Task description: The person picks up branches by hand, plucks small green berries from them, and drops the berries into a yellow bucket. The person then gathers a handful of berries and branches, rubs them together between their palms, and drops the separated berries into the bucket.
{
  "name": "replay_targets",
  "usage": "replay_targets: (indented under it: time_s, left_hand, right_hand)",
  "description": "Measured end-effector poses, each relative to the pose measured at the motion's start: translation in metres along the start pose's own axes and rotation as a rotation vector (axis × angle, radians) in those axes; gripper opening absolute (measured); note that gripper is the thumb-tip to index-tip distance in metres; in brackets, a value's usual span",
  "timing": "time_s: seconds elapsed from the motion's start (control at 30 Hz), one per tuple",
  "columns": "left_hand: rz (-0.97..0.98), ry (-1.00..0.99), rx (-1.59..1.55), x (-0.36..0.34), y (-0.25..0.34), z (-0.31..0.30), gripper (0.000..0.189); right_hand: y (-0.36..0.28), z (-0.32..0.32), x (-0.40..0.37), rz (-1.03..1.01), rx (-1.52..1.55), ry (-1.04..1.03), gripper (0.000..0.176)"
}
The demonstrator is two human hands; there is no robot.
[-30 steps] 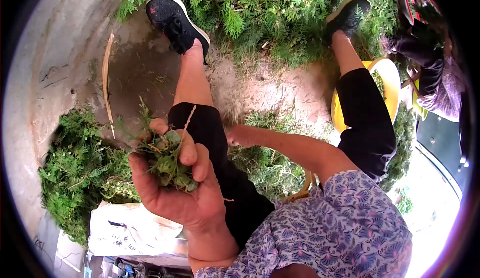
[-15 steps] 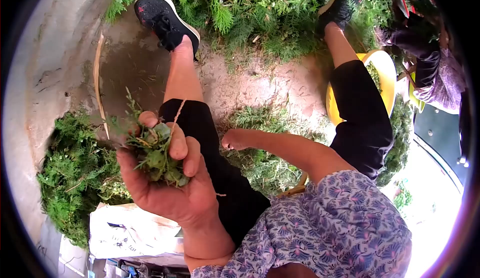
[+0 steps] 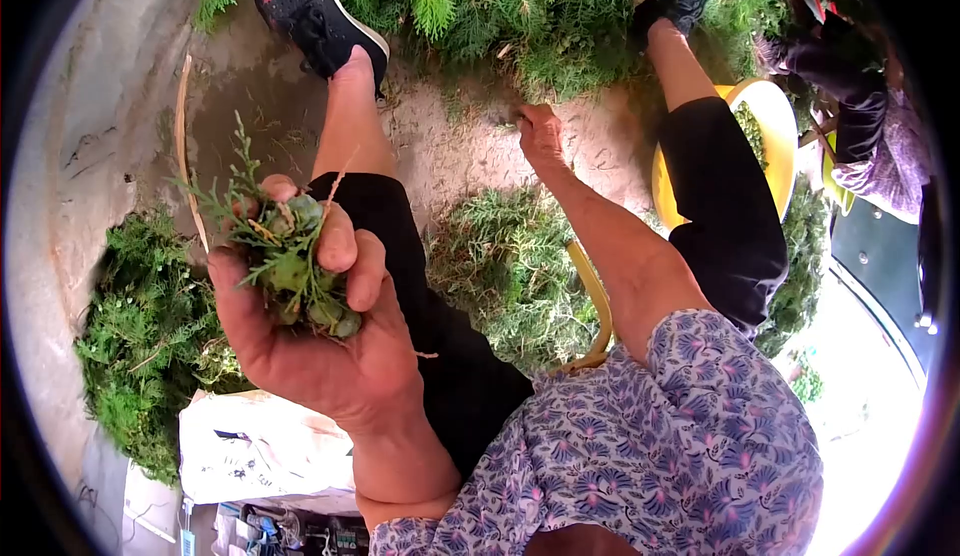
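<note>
Clump of greenery (image 3: 290,264), leafy sprigs with roundish pale-green bits among them, lies in our left hand (image 3: 335,361), palm turned up, the fingers curled round it and the thumb along its outer side, so that it is cradled and held; its longest sprig (image 3: 244,181) points forward, away from our wrist and past the fingertips; our right hand (image 3: 545,136) is stretched ahead over the bare floor (image 3: 450,136), fingers bent in, and we cannot tell whether they have hold of anything; from that hand the large heap of branches (image 3: 560,26) lies straight ahead, just beyond the knuckles, spreading across between our two shoes (image 3: 315,21); the right hand is clearly the nearer one to it, while the left, with its clump, sits well back and to the left; a second heap of cuttings (image 3: 510,276) lies behind the right hand, a darker pile (image 3: 150,326) lies out past the left, and a yellow tub (image 3: 783,128) stands partly hidden behind our right leg (image 3: 725,181)
</note>
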State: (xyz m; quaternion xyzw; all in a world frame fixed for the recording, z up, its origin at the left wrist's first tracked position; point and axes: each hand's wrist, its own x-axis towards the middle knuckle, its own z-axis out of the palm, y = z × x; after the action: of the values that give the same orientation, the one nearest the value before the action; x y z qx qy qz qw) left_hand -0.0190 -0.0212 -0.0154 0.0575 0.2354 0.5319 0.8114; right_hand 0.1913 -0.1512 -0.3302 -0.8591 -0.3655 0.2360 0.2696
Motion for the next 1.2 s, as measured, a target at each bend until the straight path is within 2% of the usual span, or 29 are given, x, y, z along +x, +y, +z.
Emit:
replay_targets:
  time_s: [0.07,0.13,0.3,0.4,0.47,0.53,0.67,0.77,0.87,0.93,0.97,1.0,1.07,1.1,1.13,1.2]
  left_hand:
    - [-0.011,0.0,-0.003,0.001,-0.002,0.002,0.031]
    - [0.029,0.061,0.025,0.001,-0.004,0.005,0.038]
    - [0.023,0.038,-0.017,0.002,-0.003,0.003,0.037]
    - [-0.002,0.011,-0.01,0.001,-0.001,0.001,0.033]
    - [-0.021,-0.031,0.006,0.002,-0.002,0.002,0.03]
    - [0.013,0.038,-0.025,0.001,-0.004,0.003,0.034]
    - [0.017,0.009,0.032,0.0,-0.008,0.004,0.032]
    - [-0.021,0.106,0.092,-0.003,-0.016,0.009,0.029]
    - [-0.142,0.038,0.033,-0.009,-0.023,-0.001,0.031]
    - [-0.199,0.021,0.001,-0.019,-0.03,-0.006,0.032]
    - [-0.26,-0.001,-0.011,-0.027,-0.032,-0.01,0.032]
    - [-0.32,-0.022,-0.017,-0.037,-0.034,-0.009,0.032]
    - [-0.392,-0.026,-0.091,-0.059,-0.04,0.004,0.031]
    - [-0.434,-0.032,-0.109,-0.066,-0.042,0.003,0.031]
    - [-0.442,0.077,-0.125,-0.078,-0.047,0.016,0.035]
    - [-0.43,0.027,-0.169,-0.092,-0.058,0.009,0.032]
  right_hand:
    - [-0.01,0.0,0.002,0.03,-0.03,-0.042,0.025]
    - [-0.014,0.007,0.005,0.063,-0.177,-0.209,0.028]
    - [-0.019,0.017,0.0,0.043,-0.312,-0.368,0.029]
    - [-0.016,0.008,0.002,0.096,0.171,-0.241,0.02]
    - [-0.02,-0.006,0.003,0.022,0.09,-0.175,0.015]
    - [-0.039,-0.03,0.003,0.462,0.48,-0.391,0.019]
    - [-0.083,-0.064,-0.016,0.486,0.606,-0.365,0.022]
    - [-0.12,-0.089,-0.041,0.45,0.544,-0.404,0.024]
    - [-0.132,-0.109,-0.066,0.185,0.522,-0.366,0.017]
    - [-0.14,-0.128,-0.085,0.133,0.464,-0.354,0.016]
    - [-0.141,-0.141,-0.096,-0.02,0.442,-0.298,0.017]
    - [-0.143,-0.154,-0.108,-0.091,0.455,-0.293,0.02]
    - [-0.152,-0.186,-0.127,-0.081,0.425,-0.312,0.018]
    - [-0.157,-0.202,-0.138,-0.097,0.437,-0.243,0.014]
    - [-0.157,-0.217,-0.146,-0.113,0.444,-0.215,0.014]
    - [-0.155,-0.248,-0.162,-0.096,0.602,-0.124,0.01]
